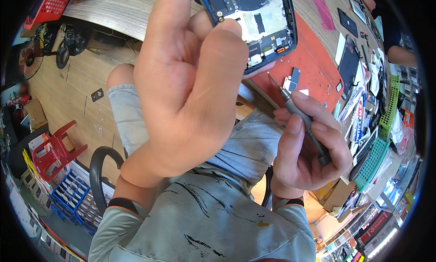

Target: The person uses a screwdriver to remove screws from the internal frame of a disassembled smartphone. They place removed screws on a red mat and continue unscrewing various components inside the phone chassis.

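My left hand [186, 89] is raised close to the camera and holds an opened smartphone [259, 21] with a blue frame, its back off and its boards and white shielding showing. My thumb rests on the phone's inner parts. My right hand [306, 148] grips a slim grey precision screwdriver [297, 116], tip pointing up and left toward the phone's lower edge, a short gap away from it. Below the phone lies a red work mat [313, 57] with small screws and a small metal part [291, 82].
A wooden bench [118, 12] carries phone parts, screens and pens at the right. A green mesh basket [379, 148] holds tools. Another person's arm [402, 55] is at the far right. A red stool [56, 150], blue parts bins [70, 194] and a black chair arm [97, 171] stand at the left.
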